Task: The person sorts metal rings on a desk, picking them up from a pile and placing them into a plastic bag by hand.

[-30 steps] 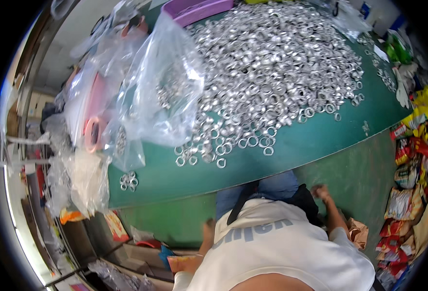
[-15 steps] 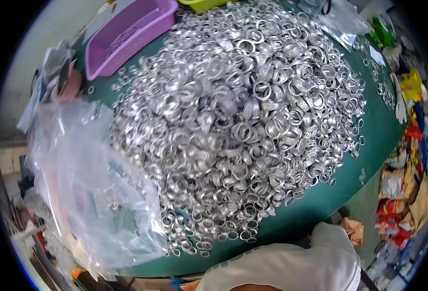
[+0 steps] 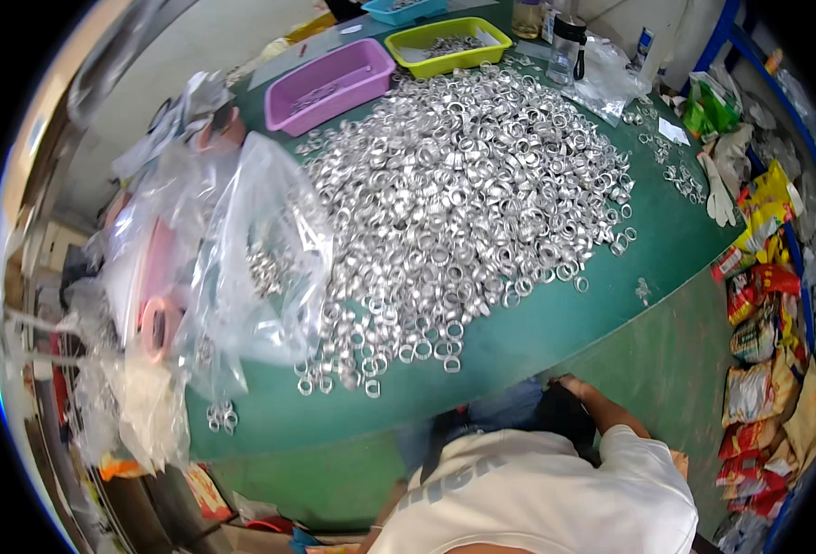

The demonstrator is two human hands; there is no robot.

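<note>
A broad heap of silvery metal rings (image 3: 463,194) covers the middle of the green table (image 3: 556,323). My right hand (image 3: 574,386) is low beyond the table's near edge, beside dark cloth at my lap. It is small and partly hidden, so its fingers do not show clearly. Part of my left forearm (image 3: 391,506) hangs at my side; the hand itself is out of sight. Neither arm reaches the rings. Left of the heap lies a clear plastic bag (image 3: 265,323) with some rings showing through it.
A purple tray (image 3: 334,90) and a yellow-green tray (image 3: 449,57) holding small metal pieces stand at the far edge. A bottle (image 3: 567,51), loose rings and a white glove (image 3: 717,189) are at the right. Colourful packets (image 3: 749,369) fill a blue-framed rack beside the table.
The view has shifted, showing more of the far trays and the near table edge. My right forearm and hand have come into sight. The ring heap looks the same.
</note>
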